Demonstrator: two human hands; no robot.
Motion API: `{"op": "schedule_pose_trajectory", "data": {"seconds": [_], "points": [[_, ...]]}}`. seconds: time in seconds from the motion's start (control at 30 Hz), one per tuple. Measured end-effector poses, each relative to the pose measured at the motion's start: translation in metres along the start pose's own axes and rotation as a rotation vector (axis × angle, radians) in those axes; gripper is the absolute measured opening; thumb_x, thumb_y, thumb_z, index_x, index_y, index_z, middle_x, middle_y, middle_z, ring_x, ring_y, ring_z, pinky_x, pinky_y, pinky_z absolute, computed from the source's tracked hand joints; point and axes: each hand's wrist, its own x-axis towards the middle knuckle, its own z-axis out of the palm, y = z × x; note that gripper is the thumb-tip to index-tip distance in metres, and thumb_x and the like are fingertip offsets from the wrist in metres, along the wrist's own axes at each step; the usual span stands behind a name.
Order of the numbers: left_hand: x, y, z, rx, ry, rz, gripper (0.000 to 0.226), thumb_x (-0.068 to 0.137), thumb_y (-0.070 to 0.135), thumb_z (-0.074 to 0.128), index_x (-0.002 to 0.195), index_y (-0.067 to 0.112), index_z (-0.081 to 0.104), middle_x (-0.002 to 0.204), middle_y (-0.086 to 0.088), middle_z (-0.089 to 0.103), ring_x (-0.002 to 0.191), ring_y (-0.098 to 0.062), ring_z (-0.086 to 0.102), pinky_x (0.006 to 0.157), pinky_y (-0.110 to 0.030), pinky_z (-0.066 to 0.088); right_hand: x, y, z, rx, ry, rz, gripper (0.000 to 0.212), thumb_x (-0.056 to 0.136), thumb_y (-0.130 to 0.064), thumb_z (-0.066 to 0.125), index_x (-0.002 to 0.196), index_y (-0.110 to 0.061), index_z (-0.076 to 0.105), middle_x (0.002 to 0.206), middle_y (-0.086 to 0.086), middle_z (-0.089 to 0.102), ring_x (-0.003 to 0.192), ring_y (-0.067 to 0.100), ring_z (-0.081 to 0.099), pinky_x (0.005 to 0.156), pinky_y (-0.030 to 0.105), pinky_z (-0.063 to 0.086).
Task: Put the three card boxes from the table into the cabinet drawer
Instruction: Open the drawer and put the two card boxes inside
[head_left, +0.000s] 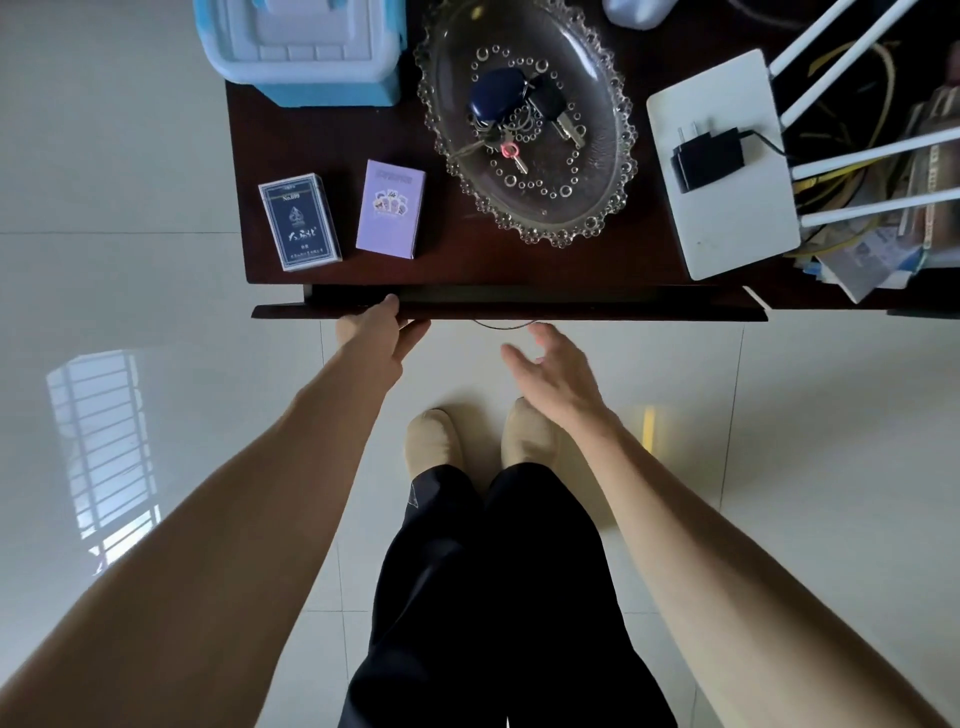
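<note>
Drawer barely open, two card boxes waiting on the worktop.

Nearest, the right hand hovers spread and empty just below the drawer front, while the left hand has its grip curled over that front's top edge near the left end. The drawer shows only a narrow dark gap, so its contents cannot be seen; a third box is not in view. Beyond, near the worktop's front-left corner, the dark blue card box lies flat at the left edge, with the lilac card box just beside it, apart. Both look light, stiff and smooth-faced; pinching across the long side edges should hold them well. Farther back sits a glass dish of keys.
</note>
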Motion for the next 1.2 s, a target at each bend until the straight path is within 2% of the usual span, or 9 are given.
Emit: {"op": "schedule_pose_trajectory", "data": {"seconds": [0.1,0.13,0.2,0.27,0.33,0.47,0.73,0.87,1.2], "points": [[0.0,0.004,0.003,0.052,0.008,0.008,0.025,0.088,-0.001,0.06,0.114,-0.002,0.056,0.094,-0.019,0.07,0.055,-0.024,0.073,0.067,-0.041,0.063,0.0,0.004,-0.022,0.602,0.158,0.272,0.037,0.092,-0.052,0.058,0.113,-0.022,0.065,0.112,0.003,0.075,0.092,0.014,0.073,0.075,0.031,0.052],[-0.001,0.006,0.003,0.068,0.011,0.011,0.024,0.088,-0.002,0.059,0.112,-0.001,0.055,0.093,-0.02,0.07,0.051,-0.025,0.072,0.065,-0.042,0.063,0.004,0.004,-0.03,0.73,0.168,0.345,0.034,0.093,-0.05,0.058,0.109,-0.021,0.064,0.105,0.004,0.076,0.086,0.013,0.075,0.068,0.029,0.051],[-0.003,0.009,0.004,0.09,0.022,0.017,0.021,0.088,-0.004,0.057,0.109,-0.001,0.054,0.091,-0.02,0.068,0.047,-0.026,0.07,0.061,-0.043,0.063,0.013,0.006,-0.042,0.829,0.164,0.445,0.038,0.095,-0.048,0.056,0.115,-0.016,0.063,0.097,0.004,0.078,0.084,0.015,0.077,0.065,0.027,0.048],[-0.003,0.011,0.003,0.095,0.037,0.027,0.014,0.087,-0.006,0.057,0.098,0.001,0.052,0.092,-0.021,0.067,0.046,-0.028,0.07,0.058,-0.043,0.063,0.021,0.005,-0.048,0.829,0.157,0.505,0.041,0.095,-0.045,0.056,0.118,-0.011,0.062,0.091,0.006,0.079,0.082,0.018,0.078,0.063,0.027,0.045],[-0.002,0.012,0.002,0.1,0.045,0.04,0.014,0.085,-0.007,0.058,0.087,0.004,0.049,0.093,-0.021,0.066,0.047,-0.029,0.07,0.056,-0.042,0.063,0.026,0.003,-0.052,0.822,0.139,0.553,0.038,0.092,-0.04,0.057,0.115,-0.01,0.062,0.082,0.008,0.078,0.071,0.019,0.076,0.056,0.025,0.039],[0.001,0.012,0.0,0.111,0.035,0.052,0.017,0.086,-0.007,0.057,0.083,0.007,0.047,0.091,-0.02,0.065,0.048,-0.029,0.071,0.054,-0.039,0.062,0.028,0.0,-0.057,0.831,0.101,0.593,0.033,0.09,-0.034,0.056,0.109,-0.008,0.06,0.077,0.009,0.074,0.058,0.018,0.065,0.042,0.02,0.031],[-0.002,0.001,-0.009,0.164,0.044,0.043,0.015,0.086,-0.006,0.058,0.083,0.005,0.048,0.086,-0.02,0.066,0.049,-0.028,0.071,0.056,-0.04,0.063,0.017,0.01,-0.054,0.838,0.065,0.632,0.027,0.091,-0.035,0.056,0.099,-0.01,0.06,0.082,0.009,0.073,0.065,0.017,0.067,0.039,0.019,0.032],[-0.005,-0.011,-0.02,0.179,0.065,0.024,0.017,0.086,-0.006,0.059,0.082,0.006,0.048,0.084,-0.021,0.067,0.049,-0.028,0.071,0.055,-0.041,0.063,0.007,0.021,-0.047,0.85,0.045,0.662,0.027,0.093,-0.035,0.056,0.101,-0.01,0.06,0.087,0.01,0.073,0.071,0.017,0.068,0.039,0.017,0.034],[-0.012,-0.047,-0.051,0.239,0.078,-0.022,0.011,0.084,-0.005,0.061,0.08,0.001,0.052,0.082,-0.024,0.068,0.051,-0.032,0.071,0.058,-0.042,0.063,-0.018,0.051,-0.024,0.857,0.031,0.752,0.025,0.091,-0.035,0.057,0.095,-0.009,0.059,0.088,0.01,0.073,0.072,0.019,0.068,0.036,0.018,0.032]]}}
